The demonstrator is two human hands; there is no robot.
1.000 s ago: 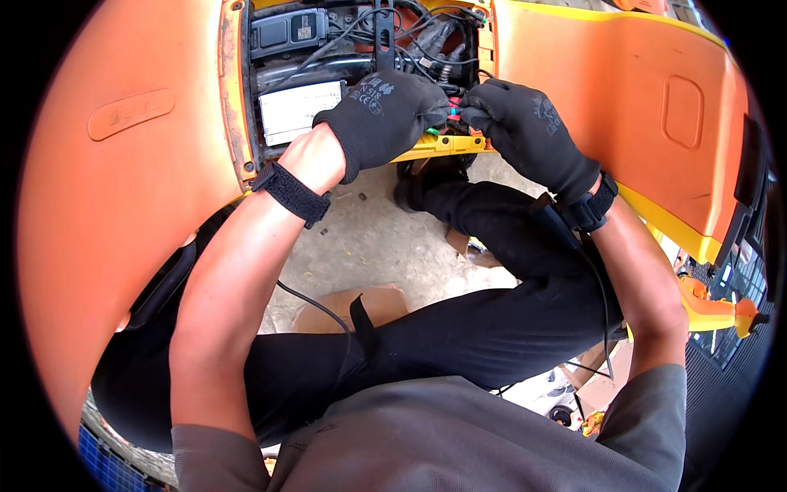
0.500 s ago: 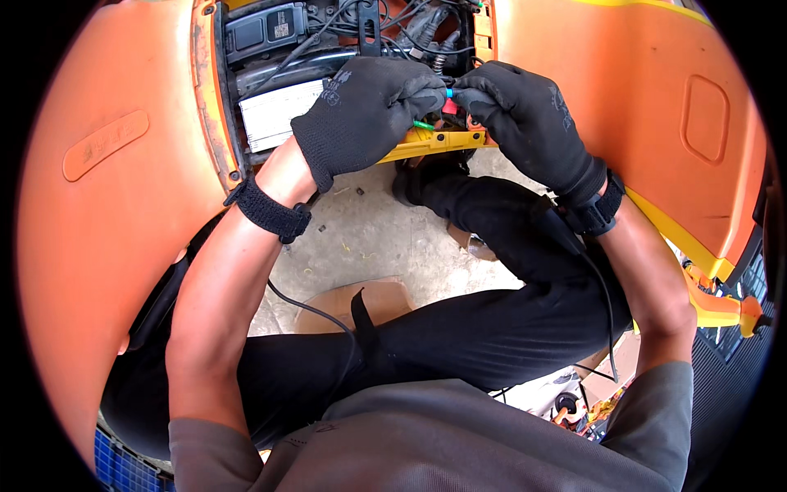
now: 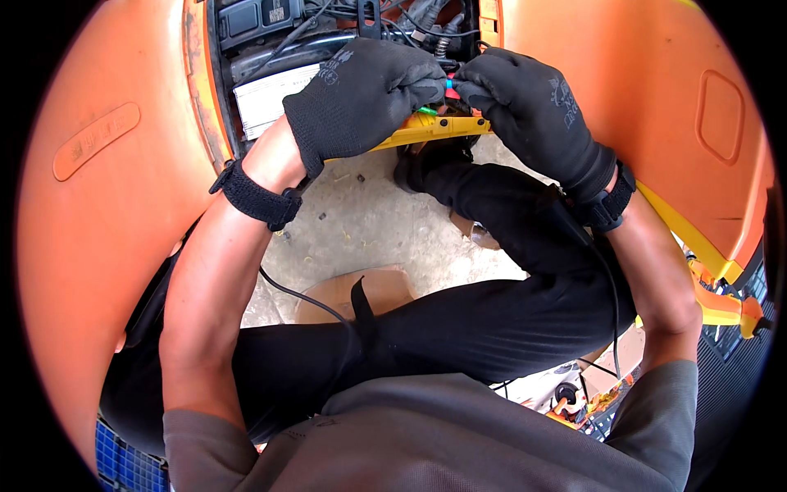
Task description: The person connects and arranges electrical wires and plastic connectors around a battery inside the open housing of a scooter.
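Observation:
My left hand [image 3: 361, 102] and my right hand [image 3: 529, 115], both in black knit gloves, meet at an open compartment between orange panels. Their fingertips pinch a small blue-and-red piece [image 3: 449, 84] from either side; it looks like a wire connector, though the gloves cover most of it. Just below my left fingertips a green piece [image 3: 427, 111] shows, perhaps a wire end. Under both hands runs the yellow edge strip [image 3: 426, 129] of the compartment. A white printed sheet [image 3: 275, 94] lies beside my left hand.
Cables and a black box [image 3: 254, 20] with a label fill the compartment behind my hands. Orange body panels [image 3: 115, 221] rise at left and right. My legs in black trousers [image 3: 459, 324] stretch over the concrete floor [image 3: 369, 221], where cardboard [image 3: 357, 295] lies. Black cords hang from both wrist straps.
The view has shifted slightly, with the compartment and hands sitting a little higher. Both hands keep their pinch close together; more red shows beside the blue between the fingertips.

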